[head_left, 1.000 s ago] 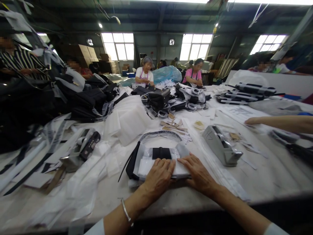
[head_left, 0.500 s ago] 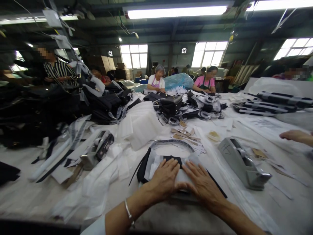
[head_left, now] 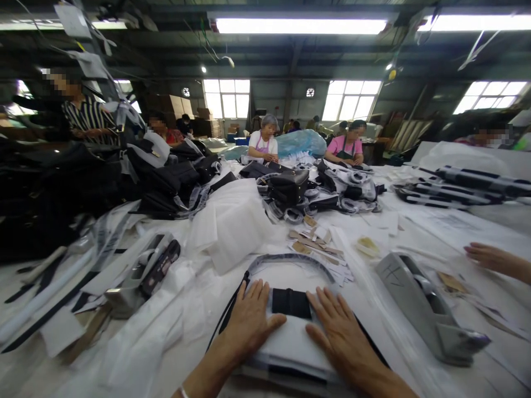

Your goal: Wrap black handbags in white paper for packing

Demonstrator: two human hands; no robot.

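Left hand (head_left: 249, 316), right hand (head_left: 339, 334) pressing wrapped bag (head_left: 291, 304), grip spread, likely keeping white sheet (head_left: 290, 344) flat; handle (head_left: 296, 257) arching toward 12 o'clock.

bag (head_left: 292, 334) partly hidden under hands (head_left: 249, 320), bracelet (head_left: 183, 392) cut by bottom edge, co-worker's arm (head_left: 514, 266) by right

Left hand (head_left: 249, 320): uncovered, four fingers and thumb all visible. Item worn: one bangle (head_left: 183, 392) on the left arm, a narrow, pale, silvery band (only a short arc shows, the lower edge of the view cutting off the rest). Between bangle and fingertips, the left wrist is bare. Right hand (head_left: 346, 337), to the right of the bangle: likewise uncovered, four fingers and thumb visible, right forearm bare as far as shown. Nail finish: too small to determine.
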